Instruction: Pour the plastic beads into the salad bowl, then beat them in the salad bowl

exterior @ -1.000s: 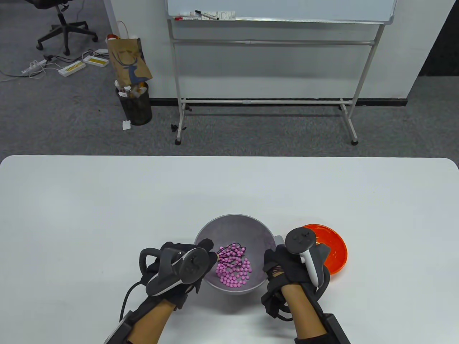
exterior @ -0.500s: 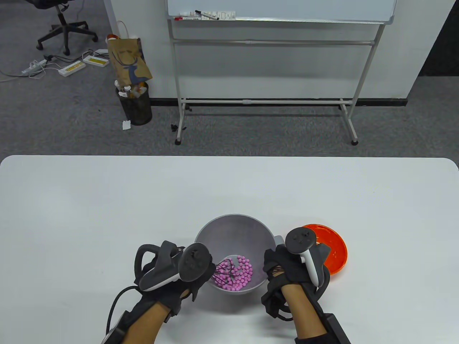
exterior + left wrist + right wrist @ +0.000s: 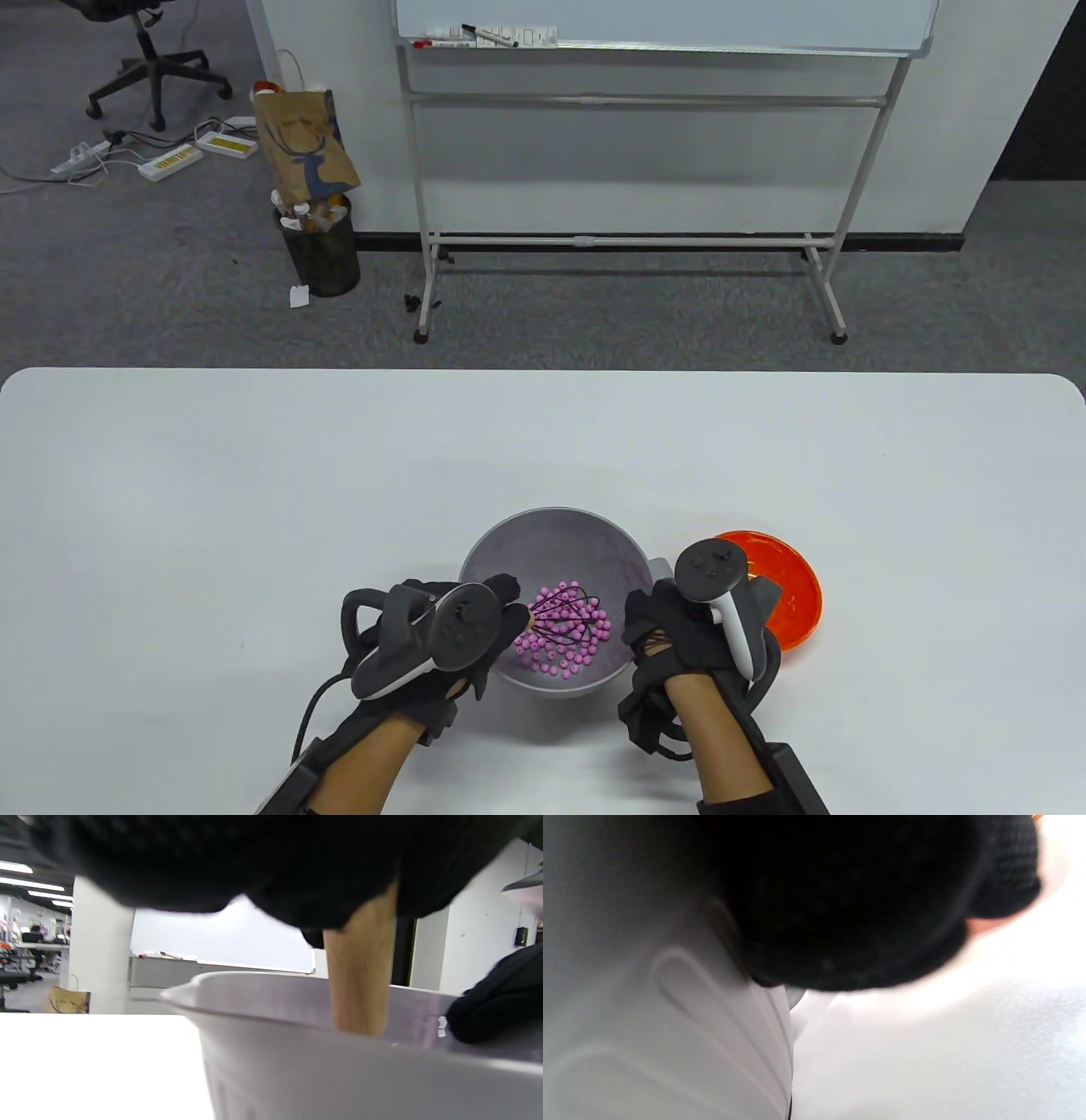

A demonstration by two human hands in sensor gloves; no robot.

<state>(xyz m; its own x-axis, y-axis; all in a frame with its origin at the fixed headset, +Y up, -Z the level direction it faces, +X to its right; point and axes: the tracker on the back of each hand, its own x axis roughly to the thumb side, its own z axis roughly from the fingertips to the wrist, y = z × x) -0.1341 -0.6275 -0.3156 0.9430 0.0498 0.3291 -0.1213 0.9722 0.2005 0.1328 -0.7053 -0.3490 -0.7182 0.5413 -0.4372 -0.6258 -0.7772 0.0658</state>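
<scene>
A grey salad bowl [image 3: 551, 531] stands near the table's front edge with several pink plastic beads [image 3: 564, 649] in its bottom. My left hand [image 3: 501, 607] grips the wooden handle [image 3: 360, 976] of a black wire whisk [image 3: 564, 613] whose head sits among the beads. In the left wrist view the handle dips behind the bowl's rim [image 3: 254, 993]. My right hand [image 3: 657, 615] grips the bowl's right side at its handle; in the right wrist view the dark glove [image 3: 865, 899] lies against the bowl's outer wall [image 3: 670, 1027].
An orange plate [image 3: 793, 586] lies just right of the bowl, partly behind my right hand. The white table [image 3: 254, 475] stretches far to the left and back. Beyond it stand a whiteboard frame [image 3: 628, 238] and a bin [image 3: 321, 246].
The whisk swept from the bowl's middle to its near-left side and is now back toward the middle-right, pushing the beads around. My right hand and the bowl stayed put.
</scene>
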